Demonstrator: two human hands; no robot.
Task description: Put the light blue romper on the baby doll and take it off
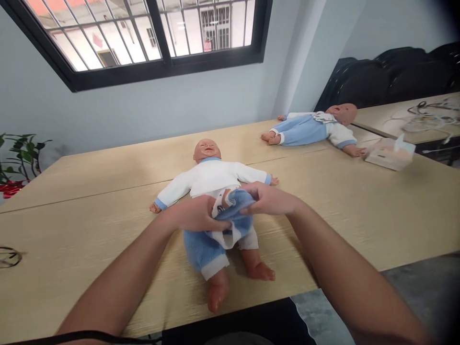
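Observation:
A baby doll (207, 151) lies on its back on the table, head away from me, arms spread, in a white top (215, 176) with blue cuffs. Blue pants (201, 249) with white hems cover its legs down to the ankles, and both feet stick out bare. Over the doll's hips, my left hand (197, 214) grips the bunched blue cloth with its printed white panel. My right hand (268, 199) pinches the same garment's upper right edge. The doll's waist is hidden behind the hands and cloth.
A second doll (305, 129) in blue and white lies at the back right, near a tissue box (390, 152). Cables (431, 115) are heaped on the far right table. Eyeglasses (10, 257) rest at the left edge, and a potted plant (23, 155) stands beyond the table (89, 230).

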